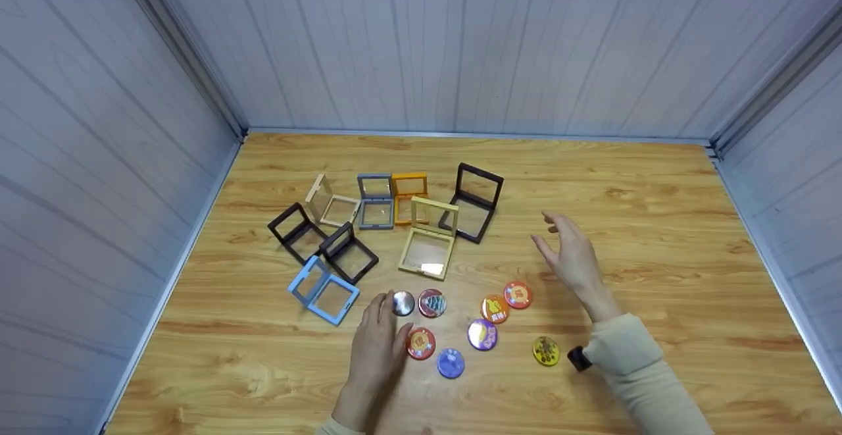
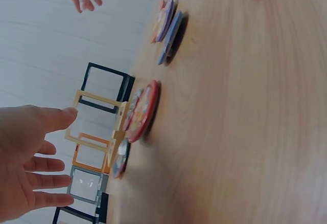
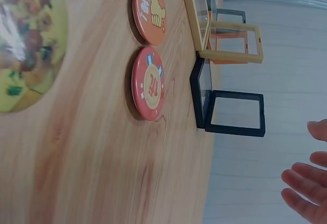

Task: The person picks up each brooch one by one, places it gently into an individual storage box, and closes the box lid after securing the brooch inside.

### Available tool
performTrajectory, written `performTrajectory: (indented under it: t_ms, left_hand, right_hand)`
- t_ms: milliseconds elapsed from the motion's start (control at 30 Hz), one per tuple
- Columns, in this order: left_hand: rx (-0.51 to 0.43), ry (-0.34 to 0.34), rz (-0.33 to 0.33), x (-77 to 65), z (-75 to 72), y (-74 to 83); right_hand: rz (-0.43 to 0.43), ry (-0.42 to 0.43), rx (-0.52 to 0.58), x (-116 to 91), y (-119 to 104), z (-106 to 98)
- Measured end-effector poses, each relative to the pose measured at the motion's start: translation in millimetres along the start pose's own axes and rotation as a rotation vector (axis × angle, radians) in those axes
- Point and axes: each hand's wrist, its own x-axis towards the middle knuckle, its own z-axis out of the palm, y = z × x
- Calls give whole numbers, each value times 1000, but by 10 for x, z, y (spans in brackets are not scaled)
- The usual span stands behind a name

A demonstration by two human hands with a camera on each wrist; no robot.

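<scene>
Beside a silver round badge [image 1: 403, 303] and a red badge [image 1: 421, 343], my left hand [image 1: 373, 343] hovers with fingers spread; the left wrist view shows nothing in its palm. My right hand [image 1: 573, 257] is in the air over the right of the table, its fingers loosely bent and holding nothing. Nearest to it lie a second red badge [image 3: 148, 83] and an orange badge [image 3: 149, 12]. A dark red badge with a tree-like picture [image 1: 432, 303], a purple badge [image 1: 482, 335], a blue badge [image 1: 450, 363] and a yellow badge [image 1: 546, 351] lie around.
Several hinged display frames stand half unfolded behind the badges: a yellow one [image 1: 426, 252], a large black one [image 1: 478, 201], a light blue one [image 1: 333, 300], plus grey, orange, cream and smaller black ones. A small black cylinder [image 1: 579, 358] is by the right sleeve. Pale walls [image 1: 427, 47] enclose the table.
</scene>
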Motion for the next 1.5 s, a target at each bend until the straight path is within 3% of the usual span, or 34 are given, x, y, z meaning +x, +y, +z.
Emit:
performTrajectory:
  t_ms: [400,733,933,1500]
  left_hand:
    - [-49,2,-91,86,145,-21]
    - [-71,32,-78,150,256,-27]
    - [-112,49,-41,162,332,8]
    - [-92,-79,-70,261,527,189]
  right_hand:
    - [19,10,37,373,-20,225]
    - [35,22,26,624,12,369]
    - [64,-24,30,746,19,447]
    - [216,-157,-14,1005,76,580]
